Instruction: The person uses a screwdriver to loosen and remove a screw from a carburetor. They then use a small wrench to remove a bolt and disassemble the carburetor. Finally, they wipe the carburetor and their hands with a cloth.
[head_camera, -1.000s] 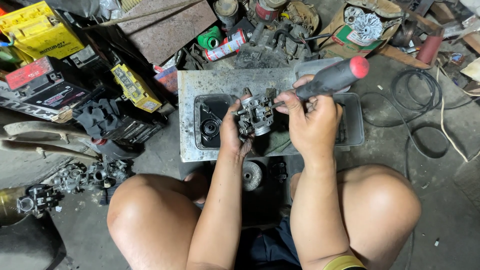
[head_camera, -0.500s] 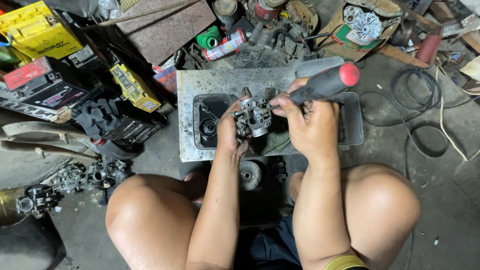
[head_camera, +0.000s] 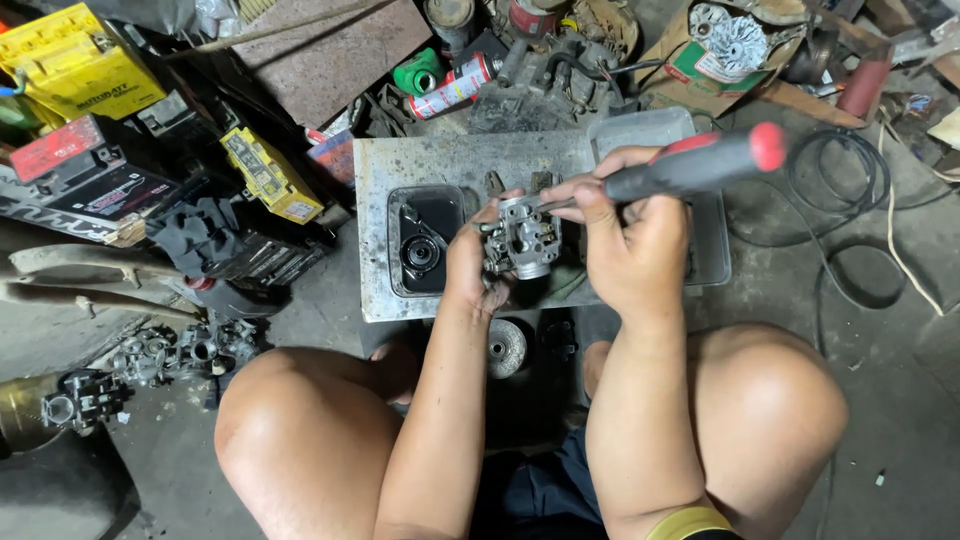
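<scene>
1. A person squats on a stained grey concrete floor (head_camera: 900, 400), knees apart, facing a scuffed grey metal slab (head_camera: 450, 165) that lies flat on the floor as a low work surface.
2. A black rectangular tray (head_camera: 425, 245) with dark liquid sits on the slab's left part; a pale shallow tray (head_camera: 650, 130) lies at its right end.
3. Clutter rings the far side: a yellow battery (head_camera: 75, 65), a red-topped black battery (head_camera: 85, 170), a yellow box (head_camera: 270, 175), a red-and-white spray can (head_camera: 452, 88) and a green cap (head_camera: 418, 75).
4. The left hand (head_camera: 468, 268) is curled around a small metal carburettor (head_camera: 522, 238), holding it up above the slab, just right of the black tray.
5. The right hand (head_camera: 630, 245) is closed around a screwdriver (head_camera: 700, 162) with a black and red handle; its shaft meets the carburettor's top.
6. More carburettor bodies (head_camera: 180, 350) lie on the floor left of the left knee.
7. A black cable (head_camera: 850, 230) loops on the floor at right; beyond it the concrete is open.
</scene>
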